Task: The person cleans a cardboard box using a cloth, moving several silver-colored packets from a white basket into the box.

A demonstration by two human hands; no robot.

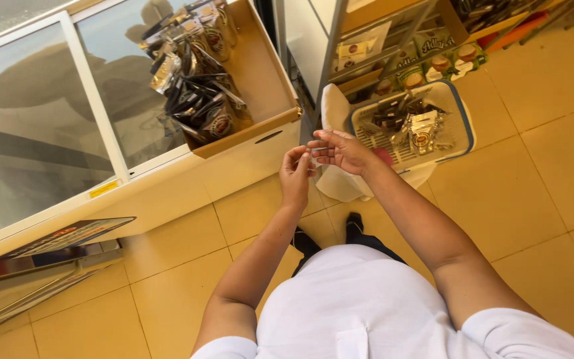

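Standing beside a white glass-fronted display cabinet (101, 119) stocked with dark foil packets (194, 93) at far left. Pinching narrowly with the left hand (295, 174) at a small pale scrap (314, 159), too small to identify, right at the fingertips. Meeting it from the right with the right hand (341, 151), fingers stretched fairly flat, gripping nothing visible. Seemingly picking or peeling the scrap; probably needing a firm, fine pinch for continuing. Hovering over a white cloth (340, 186), just near of a blue-rimmed white plastic basket (465, 116) of packets at right.
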